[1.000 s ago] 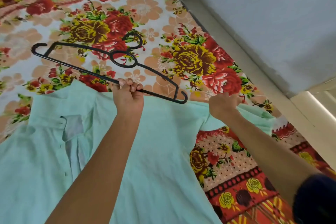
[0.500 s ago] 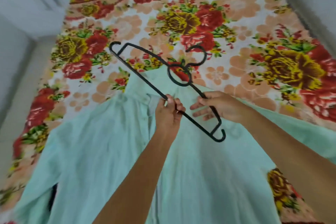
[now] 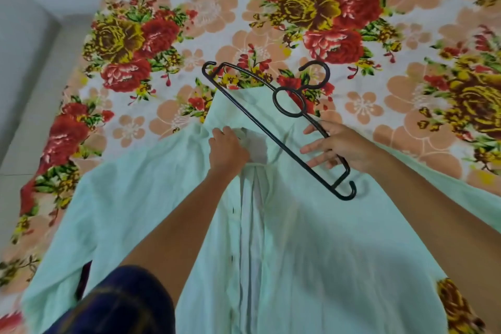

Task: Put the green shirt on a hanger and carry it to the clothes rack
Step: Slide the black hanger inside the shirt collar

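Green shirt (image 3: pixel 311 238): collar held open by left hand (image 3: pixel 227 150).
Hanger (image 3: pixel 282 127): grasped by right hand (image 3: pixel 339 148).
Next: insert near arm into the neck.

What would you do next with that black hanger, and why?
Probably slide the lower end of the black hanger into the neck opening of the green shirt. The right hand holds the hanger above the collar, outside the shirt, while the left hand grips the collar fabric, seemingly to open it.

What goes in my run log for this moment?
left hand: grips green shirt collar | right hand: holds black hanger | hanger: not yet inserted
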